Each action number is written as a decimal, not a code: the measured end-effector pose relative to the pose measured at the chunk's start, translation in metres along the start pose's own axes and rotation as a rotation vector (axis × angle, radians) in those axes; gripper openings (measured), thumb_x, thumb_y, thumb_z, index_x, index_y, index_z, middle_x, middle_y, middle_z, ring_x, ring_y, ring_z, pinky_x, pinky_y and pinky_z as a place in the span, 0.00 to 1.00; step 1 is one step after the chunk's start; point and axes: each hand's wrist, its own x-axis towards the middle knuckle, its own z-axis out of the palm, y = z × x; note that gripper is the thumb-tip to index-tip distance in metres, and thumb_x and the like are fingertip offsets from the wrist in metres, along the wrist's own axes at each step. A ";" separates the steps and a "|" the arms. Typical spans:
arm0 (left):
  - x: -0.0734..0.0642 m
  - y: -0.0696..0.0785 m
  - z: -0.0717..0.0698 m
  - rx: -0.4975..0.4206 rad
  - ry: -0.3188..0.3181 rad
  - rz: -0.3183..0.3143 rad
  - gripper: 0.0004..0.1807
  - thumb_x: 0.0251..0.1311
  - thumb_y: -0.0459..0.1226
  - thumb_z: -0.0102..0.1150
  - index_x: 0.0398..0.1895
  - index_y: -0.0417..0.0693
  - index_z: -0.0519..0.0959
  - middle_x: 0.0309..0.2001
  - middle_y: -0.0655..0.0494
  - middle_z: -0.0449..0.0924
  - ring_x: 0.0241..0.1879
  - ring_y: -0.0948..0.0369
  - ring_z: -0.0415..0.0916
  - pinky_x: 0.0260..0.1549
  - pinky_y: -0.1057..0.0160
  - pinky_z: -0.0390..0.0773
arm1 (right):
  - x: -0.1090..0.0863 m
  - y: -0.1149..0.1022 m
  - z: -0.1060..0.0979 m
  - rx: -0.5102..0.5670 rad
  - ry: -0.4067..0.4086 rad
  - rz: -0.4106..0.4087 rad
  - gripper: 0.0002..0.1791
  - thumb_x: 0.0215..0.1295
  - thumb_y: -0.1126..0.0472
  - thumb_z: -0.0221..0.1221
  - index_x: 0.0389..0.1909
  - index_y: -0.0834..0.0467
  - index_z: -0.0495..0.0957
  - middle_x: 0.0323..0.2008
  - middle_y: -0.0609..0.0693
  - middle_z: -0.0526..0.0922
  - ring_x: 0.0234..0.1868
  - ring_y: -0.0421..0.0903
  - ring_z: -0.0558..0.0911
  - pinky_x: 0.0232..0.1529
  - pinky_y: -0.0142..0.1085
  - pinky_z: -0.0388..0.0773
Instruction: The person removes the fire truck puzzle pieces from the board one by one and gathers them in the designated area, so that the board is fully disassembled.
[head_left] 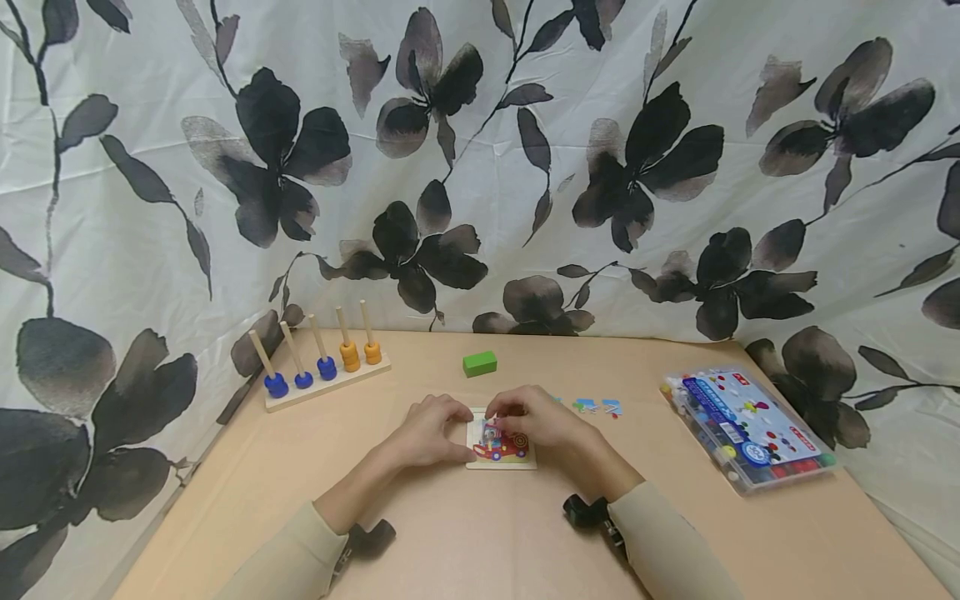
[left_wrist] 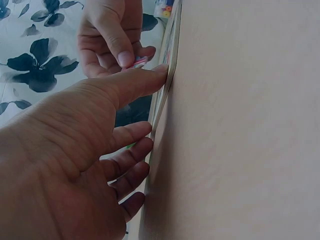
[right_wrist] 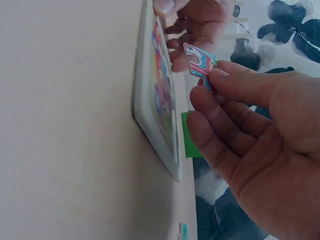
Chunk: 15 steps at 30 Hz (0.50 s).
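1. R grip [head_left: 543, 421]: thumb + index pinched on a small puzzle pc [right_wrist: 199, 61], pink/blue/white print; gap is just the pc's thickness. Other fingers loosely bent, nothing else held.
2. Pc pos: up over the puzzle board [head_left: 501, 458], clear of its face per R wrist view. Can't tell which spot it lines up w/.
3. L grip [head_left: 423, 433]: thumb + fingers well apart, fingers relaxed. Thumb on board's L rim, fingertips at the edge nr far L corner. No pc in it.
4. Board: flat on bench [head_left: 450, 550], btwn hands, pale rim, red/blue vehicle pic. Partly hidden by R hand.
5. Green block [head_left: 480, 364]: on bench, just beyond board, apart from both hands.
6. Loose pcs [head_left: 588, 406]: mostly blue, on bench past R wrist, R of board. Count n/a, part hidden.
7. Peg stand [head_left: 330, 387]: far L. 5 pegs; 3 w/ blue rings, 2 w/ orange.
8. Clear plastic case [head_left: 750, 433]: R side, blue/white label, multicolor bits inside, well apart from hands.
9. Bg: floral cloth [head_left: 517, 200] behind bench. Black cam on each wrist.
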 end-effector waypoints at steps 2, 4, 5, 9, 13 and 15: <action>0.000 0.000 0.000 0.000 0.000 -0.002 0.31 0.42 0.53 0.83 0.50 0.50 0.85 0.49 0.58 0.84 0.53 0.55 0.72 0.54 0.47 0.67 | -0.002 -0.001 -0.004 0.000 0.010 0.019 0.08 0.72 0.66 0.63 0.46 0.54 0.87 0.37 0.46 0.87 0.37 0.41 0.80 0.42 0.32 0.78; -0.001 0.001 0.000 0.001 0.000 -0.001 0.31 0.42 0.52 0.83 0.50 0.50 0.85 0.50 0.57 0.84 0.54 0.55 0.73 0.54 0.46 0.67 | -0.004 -0.002 -0.007 0.002 0.024 0.030 0.08 0.71 0.66 0.63 0.46 0.54 0.88 0.38 0.46 0.88 0.38 0.43 0.80 0.42 0.32 0.78; -0.001 0.001 0.000 0.000 0.001 -0.003 0.31 0.42 0.52 0.83 0.50 0.49 0.85 0.50 0.57 0.84 0.54 0.54 0.73 0.55 0.46 0.67 | -0.005 -0.002 -0.009 0.008 0.030 0.038 0.08 0.71 0.66 0.63 0.46 0.54 0.88 0.39 0.46 0.88 0.38 0.43 0.80 0.42 0.32 0.79; -0.001 0.002 0.000 0.000 0.003 -0.004 0.31 0.42 0.52 0.83 0.50 0.49 0.85 0.50 0.56 0.84 0.54 0.54 0.73 0.55 0.46 0.67 | -0.009 0.000 -0.017 0.064 0.051 0.047 0.09 0.70 0.67 0.63 0.46 0.57 0.89 0.40 0.51 0.89 0.36 0.46 0.83 0.40 0.33 0.81; -0.001 0.003 -0.001 -0.001 0.006 -0.010 0.30 0.42 0.51 0.83 0.49 0.49 0.85 0.49 0.57 0.84 0.53 0.55 0.73 0.54 0.47 0.66 | -0.012 0.003 -0.026 0.073 0.075 0.035 0.08 0.69 0.67 0.64 0.46 0.59 0.89 0.42 0.56 0.90 0.38 0.47 0.84 0.40 0.33 0.82; -0.001 0.004 -0.001 -0.002 0.007 -0.013 0.30 0.42 0.51 0.83 0.49 0.49 0.85 0.49 0.57 0.84 0.53 0.55 0.72 0.54 0.48 0.66 | -0.013 0.004 -0.031 0.069 0.081 0.036 0.09 0.69 0.67 0.64 0.46 0.59 0.89 0.44 0.56 0.90 0.38 0.49 0.84 0.41 0.34 0.83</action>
